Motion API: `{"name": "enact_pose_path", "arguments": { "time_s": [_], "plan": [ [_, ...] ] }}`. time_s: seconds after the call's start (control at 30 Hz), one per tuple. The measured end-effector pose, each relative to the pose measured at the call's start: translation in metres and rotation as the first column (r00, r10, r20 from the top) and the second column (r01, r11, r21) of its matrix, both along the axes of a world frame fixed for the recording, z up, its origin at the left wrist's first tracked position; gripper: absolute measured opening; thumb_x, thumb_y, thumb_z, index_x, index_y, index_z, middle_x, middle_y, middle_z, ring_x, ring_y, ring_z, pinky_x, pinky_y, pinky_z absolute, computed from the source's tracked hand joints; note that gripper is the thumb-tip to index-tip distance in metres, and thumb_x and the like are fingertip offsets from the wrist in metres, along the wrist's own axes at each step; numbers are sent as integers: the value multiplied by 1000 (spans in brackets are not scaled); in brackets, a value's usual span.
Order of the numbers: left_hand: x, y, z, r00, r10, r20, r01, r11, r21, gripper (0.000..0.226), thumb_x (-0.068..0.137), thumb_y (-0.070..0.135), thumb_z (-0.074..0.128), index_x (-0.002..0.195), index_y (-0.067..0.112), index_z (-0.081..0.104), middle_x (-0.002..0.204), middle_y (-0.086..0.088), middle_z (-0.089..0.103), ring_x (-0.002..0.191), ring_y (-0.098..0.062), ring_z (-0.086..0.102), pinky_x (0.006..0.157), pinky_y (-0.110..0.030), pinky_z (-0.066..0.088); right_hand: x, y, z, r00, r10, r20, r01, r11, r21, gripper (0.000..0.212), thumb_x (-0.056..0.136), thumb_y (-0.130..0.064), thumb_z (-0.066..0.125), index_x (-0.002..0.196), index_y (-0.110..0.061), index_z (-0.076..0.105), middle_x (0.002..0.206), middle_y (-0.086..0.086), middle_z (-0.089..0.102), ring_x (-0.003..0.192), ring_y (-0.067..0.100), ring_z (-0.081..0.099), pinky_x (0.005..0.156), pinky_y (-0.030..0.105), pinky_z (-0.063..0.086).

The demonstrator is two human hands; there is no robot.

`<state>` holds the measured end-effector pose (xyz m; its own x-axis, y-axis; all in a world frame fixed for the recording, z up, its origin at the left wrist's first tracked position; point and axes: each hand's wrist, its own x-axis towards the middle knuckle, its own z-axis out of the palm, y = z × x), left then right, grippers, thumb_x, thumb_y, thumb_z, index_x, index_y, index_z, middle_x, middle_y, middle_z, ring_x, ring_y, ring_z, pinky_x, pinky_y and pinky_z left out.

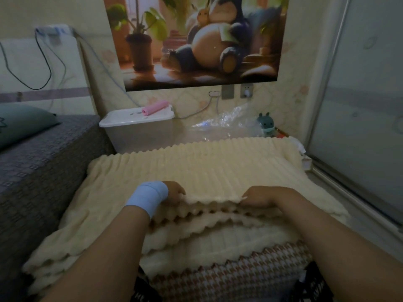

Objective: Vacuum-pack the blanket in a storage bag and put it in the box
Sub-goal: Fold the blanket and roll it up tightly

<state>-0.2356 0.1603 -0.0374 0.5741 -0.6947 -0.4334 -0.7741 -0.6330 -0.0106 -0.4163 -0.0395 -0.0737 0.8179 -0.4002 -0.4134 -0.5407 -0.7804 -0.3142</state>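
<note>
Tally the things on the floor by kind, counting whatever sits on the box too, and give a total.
blanket: 1
box: 1
bag: 1
pink tube: 1
plush toy: 1
Total: 5

Ribbed, plush cream fleece blanket (209, 171); crinkled, glossy clear plastic storage bag (224, 124); smooth translucent plastic box (139, 131); matt woven grey bed cover (43, 162).

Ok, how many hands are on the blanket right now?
2. The left hand grips the top fold of the blanket at its near edge; the right hand grips the same edge further right.
</note>
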Motion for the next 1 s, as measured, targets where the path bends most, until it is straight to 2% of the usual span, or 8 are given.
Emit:
{"name": "enact_pose_path", "arguments": {
  "time_s": [0.13, 0.3, 0.4, 0.5, 0.73, 0.8, 0.9, 1.0],
  "plan": [
    [-20, -23, -5, 989, -26, 143, 32, 999, -41, 45, 97, 20, 48, 140, 8, 44, 144, -13, 45, 130, -30, 46, 106, -37, 37, -9, -10, -2, 975, -36, 218, 83, 974, -212, 31, 95, -41, 54, 107, -16, 69, 113, 6, 67, 101, 27, 62, 80, 31, 46],
    [-54, -68, -21, 996, -75, 45, 86, 941, -329, 59, 83, 33, 64, 137, 33, 42, 137, -4, 52, 121, -29, 53, 99, -36, 43, -5, 0, -4, 841, 92, 533, 137, 917, -374, 26, 96, -36, 50, 115, -27, 65, 113, 3, 69, 107, 27, 62, 86, 37, 46],
    [-48, -81, -19, 993, 12, 116, 32, 928, -370, 35, 84, 33, 60, 119, 33, 57, 131, -2, 57, 118, -26, 55, 96, -35, 44, -25, -19, -6, 960, 58, 274, 89, 864, -495, 44, 91, -51, 57, 130, -30, 57, 129, 1, 60, 122, 26, 51, 103, 42, 34],
    [-36, -84, -14, 989, 90, 118, -41, 928, -369, 31, 88, 37, 52, 117, 26, 55, 128, -6, 58, 115, -28, 56, 93, -34, 44, -53, -44, -17, 981, -183, 67, 186, 776, -603, 43, 95, -43, 52, 133, -23, 53, 137, 8, 48, 128, 29, 41, 109, 43, 27],
    [-45, -101, -27, 998, -13, 67, 23, 989, -145, 49, 93, 48, 40, 138, 29, 41, 147, -3, 43, 131, -27, 44, 105, -35, 35, -90, -75, -34, 882, -446, 154, 465, 766, -444, 26, 100, -22, 44, 117, -15, 63, 125, 6, 62, 114, 23, 59, 90, 29, 43],
    [-39, -119, -21, 986, -51, 159, 49, 999, 18, 55, 94, 47, 43, 144, 25, 39, 151, -2, 38, 136, -26, 40, 110, -37, 32, -82, -85, -32, 849, -502, 166, 528, 786, -323, 27, 100, -23, 44, 114, -12, 64, 126, 8, 62, 114, 25, 60, 90, 30, 44],
    [-22, -148, -3, 914, -116, 388, 60, 986, 153, 42, 93, 31, 50, 132, 19, 55, 136, -4, 54, 123, -25, 53, 100, -36, 43, -53, -104, -13, 838, -505, 206, 542, 811, -220, 20, 100, -20, 45, 95, -10, 61, 128, 14, 61, 116, 29, 59, 85, 31, 44],
    [24, -190, 13, 900, -30, 435, -42, 987, 156, 37, 99, 27, 42, 132, 16, 55, 137, -4, 53, 127, -23, 50, 101, -35, 40, -6, -140, 6, 868, -442, 226, 484, 857, -179, 37, 103, -20, 43, 136, -5, 48, 149, 16, 43, 136, 30, 43, 108, 34, 37]
  ]
}}
